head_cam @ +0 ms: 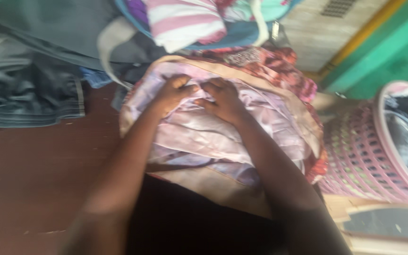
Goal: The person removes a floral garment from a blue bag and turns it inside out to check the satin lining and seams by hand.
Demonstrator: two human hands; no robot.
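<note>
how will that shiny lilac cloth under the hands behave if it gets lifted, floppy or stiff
Probably floppy: the lilac cloth lies in soft folds under the left hand and right hand. Its sheen suggests it may slide. Likely light.

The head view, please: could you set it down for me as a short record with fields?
left hand: pressed on the pale lilac cloth, fingers curled
right hand: on the same cloth, beside the left
under the cloth: red patterned fabric, on a dark brown surface
far side: folded jeans, striped pink and white cloth
right side: pink plastic basket with clothes inside
picture: blurred, so the grip is unclear
</note>
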